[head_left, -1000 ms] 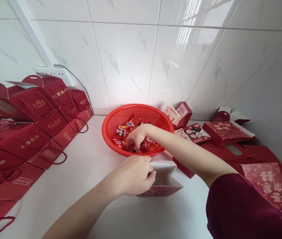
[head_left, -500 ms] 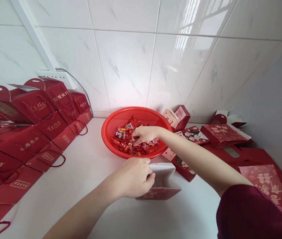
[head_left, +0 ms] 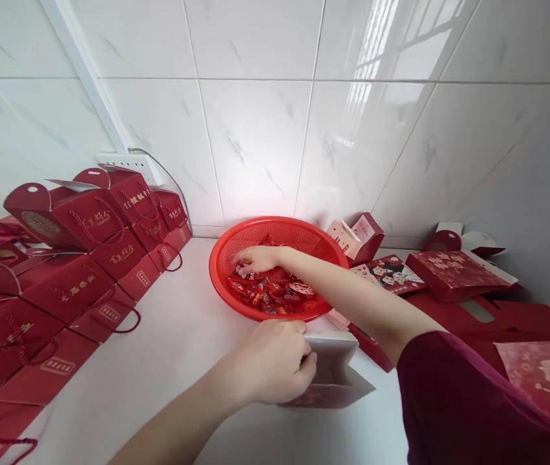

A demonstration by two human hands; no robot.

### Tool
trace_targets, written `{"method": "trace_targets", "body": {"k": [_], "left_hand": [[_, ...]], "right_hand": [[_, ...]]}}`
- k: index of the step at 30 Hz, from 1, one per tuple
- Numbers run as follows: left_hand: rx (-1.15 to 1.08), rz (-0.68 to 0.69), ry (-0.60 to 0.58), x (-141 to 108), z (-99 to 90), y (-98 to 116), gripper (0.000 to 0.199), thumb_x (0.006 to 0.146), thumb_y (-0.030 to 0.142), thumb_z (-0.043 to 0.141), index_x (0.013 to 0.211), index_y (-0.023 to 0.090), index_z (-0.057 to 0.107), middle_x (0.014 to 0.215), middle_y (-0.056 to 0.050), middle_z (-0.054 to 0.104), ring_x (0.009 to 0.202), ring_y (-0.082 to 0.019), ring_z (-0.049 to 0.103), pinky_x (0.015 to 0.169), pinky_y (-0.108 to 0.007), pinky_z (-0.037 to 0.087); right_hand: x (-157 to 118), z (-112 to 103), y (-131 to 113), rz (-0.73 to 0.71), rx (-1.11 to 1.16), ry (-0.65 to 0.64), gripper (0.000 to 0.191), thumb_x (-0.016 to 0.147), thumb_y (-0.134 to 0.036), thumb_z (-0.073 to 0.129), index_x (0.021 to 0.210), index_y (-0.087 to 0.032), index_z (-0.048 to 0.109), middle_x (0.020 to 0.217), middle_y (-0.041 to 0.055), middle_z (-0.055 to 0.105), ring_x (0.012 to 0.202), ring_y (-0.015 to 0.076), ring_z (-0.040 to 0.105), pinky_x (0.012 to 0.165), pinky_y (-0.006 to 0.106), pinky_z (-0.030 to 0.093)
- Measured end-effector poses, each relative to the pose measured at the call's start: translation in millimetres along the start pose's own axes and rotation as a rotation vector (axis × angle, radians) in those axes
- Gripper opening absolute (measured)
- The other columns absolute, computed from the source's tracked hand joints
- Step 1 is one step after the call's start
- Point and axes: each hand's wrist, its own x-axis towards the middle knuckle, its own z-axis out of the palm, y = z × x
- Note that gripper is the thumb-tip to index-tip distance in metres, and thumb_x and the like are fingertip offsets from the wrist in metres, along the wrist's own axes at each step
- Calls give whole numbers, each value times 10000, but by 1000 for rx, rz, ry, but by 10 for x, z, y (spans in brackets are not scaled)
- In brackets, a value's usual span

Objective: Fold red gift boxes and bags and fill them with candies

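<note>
My left hand (head_left: 279, 361) is closed on the side of a small red paper gift box (head_left: 330, 392), which stands on the white tabletop with its top open toward me. The inside of this box is pale, and the part behind my fingers is hidden. Over the left side of a red plastic basket (head_left: 216, 284), my right hand (head_left: 259, 259) reaches down among red-wrapped candies (head_left: 275, 290). Its fingers are curled on a wrapped candy (head_left: 242, 265), mostly covered by the hand.
Rows of stacked red gift boxes with cord handles (head_left: 95, 258) stand along the left. Flattened and folded red and pink boxes (head_left: 454, 271) lie at the right, beneath my right arm. A tiled wall (head_left: 255, 129) with a power strip (head_left: 132, 166) rises behind.
My right hand has moved left across the basket, to the candies at its left side. My left hand keeps its hold on the gift box. The whole view has shifted slightly.
</note>
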Motion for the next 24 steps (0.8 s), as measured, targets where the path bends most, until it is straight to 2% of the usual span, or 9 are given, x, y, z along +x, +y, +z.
{"method": "trace_targets", "body": {"k": [3,5,7,10,13,16,19,24], "left_hand": [[-7,13,7,1,18,-12,337,902,263,427,596,160,522,741,-52,598,578,-148,464,518,-319,266],[-11,28,22,2,33,-26,334,898,264,427,594,161,520,728,-46,586,572,-144,444,519,-318,258],[-12,43,32,4,46,-41,335,896,261,424,593,161,525,717,-40,577,568,-140,429,518,-318,248],[-7,58,35,3,52,-56,337,895,261,418,591,163,526,726,-37,579,569,-136,423,515,-317,237],[-12,54,26,-2,43,-54,325,892,263,416,597,164,509,748,-36,587,574,-135,430,517,-312,241],[-26,30,17,-5,27,-39,294,890,271,411,625,169,487,760,-39,597,582,-141,449,526,-309,260],[-43,-1,6,-1,14,-23,271,891,274,405,649,175,477,765,-47,604,596,-151,478,538,-309,280],[-41,-3,3,12,-6,-12,268,894,264,402,655,176,487,755,-47,593,600,-155,490,554,-308,299]], "right_hand": [[112,55,-64,57,-74,-43,319,904,-435,661,1115,-200,696,1173,65,706,1140,227,630,1039,411,431],[121,15,-6,151,-133,-14,332,941,-408,622,1147,-151,658,1221,105,656,1143,247,613,1009,480,464],[104,-49,109,235,-179,21,331,959,-360,605,1212,-148,615,1285,121,601,1142,248,601,971,475,501],[75,-102,311,320,-204,27,318,960,-339,607,1228,-167,606,1275,111,599,1101,231,616,933,437,530],[75,-64,486,415,-195,45,310,963,-337,604,1227,-175,606,1262,107,605,1074,221,625,910,418,543],[93,22,614,502,-171,117,353,961,-342,605,1267,-167,581,1290,112,587,1095,235,617,918,444,539],[105,84,695,539,-127,144,379,954,-344,615,1283,-160,568,1295,112,582,1099,242,616,915,455,540],[63,23,777,512,-60,54,371,956,-345,613,1276,-162,570,1272,104,595,1078,236,625,897,445,548]]}}
